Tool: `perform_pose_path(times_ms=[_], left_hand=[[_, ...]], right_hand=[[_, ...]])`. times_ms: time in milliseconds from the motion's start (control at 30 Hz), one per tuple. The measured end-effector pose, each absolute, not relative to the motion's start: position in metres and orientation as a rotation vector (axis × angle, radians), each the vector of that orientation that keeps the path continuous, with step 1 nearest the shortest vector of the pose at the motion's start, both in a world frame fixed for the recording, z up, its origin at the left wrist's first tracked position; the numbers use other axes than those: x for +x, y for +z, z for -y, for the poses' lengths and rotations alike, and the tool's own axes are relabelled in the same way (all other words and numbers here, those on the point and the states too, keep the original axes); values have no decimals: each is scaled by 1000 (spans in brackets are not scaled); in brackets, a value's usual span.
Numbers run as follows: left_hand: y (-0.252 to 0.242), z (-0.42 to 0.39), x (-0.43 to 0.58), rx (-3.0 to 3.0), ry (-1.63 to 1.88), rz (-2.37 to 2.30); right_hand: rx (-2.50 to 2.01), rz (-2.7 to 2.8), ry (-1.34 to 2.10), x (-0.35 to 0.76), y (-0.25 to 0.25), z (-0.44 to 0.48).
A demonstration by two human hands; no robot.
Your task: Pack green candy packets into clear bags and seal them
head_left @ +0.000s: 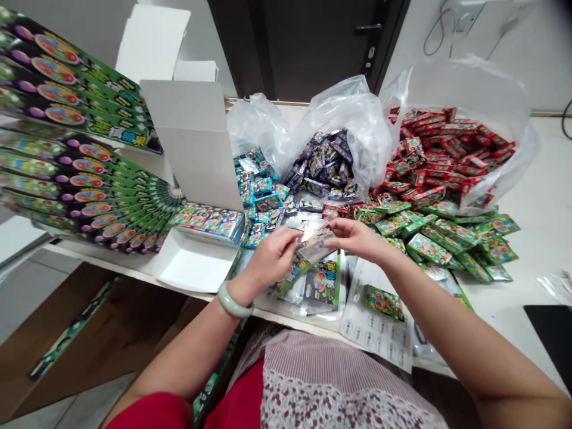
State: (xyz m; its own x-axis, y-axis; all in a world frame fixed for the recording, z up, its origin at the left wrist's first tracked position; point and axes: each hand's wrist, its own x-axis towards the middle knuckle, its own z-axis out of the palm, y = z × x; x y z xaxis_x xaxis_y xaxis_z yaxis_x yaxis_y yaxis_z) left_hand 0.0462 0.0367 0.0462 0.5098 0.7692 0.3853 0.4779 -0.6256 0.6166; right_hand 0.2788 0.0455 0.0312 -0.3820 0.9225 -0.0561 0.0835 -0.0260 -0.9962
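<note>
Spanning the gap in the head view, a small packet (318,245) is pinched between left hand (271,252) and right hand (357,238), above partly hidden printed wrappers (322,286); the table (496,304) is crowded with green boxes (435,247), red boxes (447,143) and a white carton (196,158).

packing workroom, small boxes (447,152) heaped in plastic bags (370,113), worktable (538,229)

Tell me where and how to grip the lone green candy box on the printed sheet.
Pinch the green candy box by its two long edges near the middle, probably coming from the wearer's side: it lies flat on the printed sheet, one long edge faces the wearer, and the right forearm passes beyond the other.
</note>
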Motion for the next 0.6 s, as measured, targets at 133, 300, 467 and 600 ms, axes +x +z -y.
perform_pose_path(times_ms=[133, 300, 467, 600], left_hand=[[48, -30, 46, 2552, 881, -968], [41, -25, 48, 2664, 746, -1142], [32, -29, 44, 2409, 836, -1140], [33, -31, 40, 1968, 976, -1256]], right_hand=[[-1036, 1564, 1748, 285, 52, -42], [-946, 1564, 1676, 288, 60, -40], [-1070, 1772, 1410, 280, 66, -32], [-1288, 1565, 669, 270, 62, -12]])
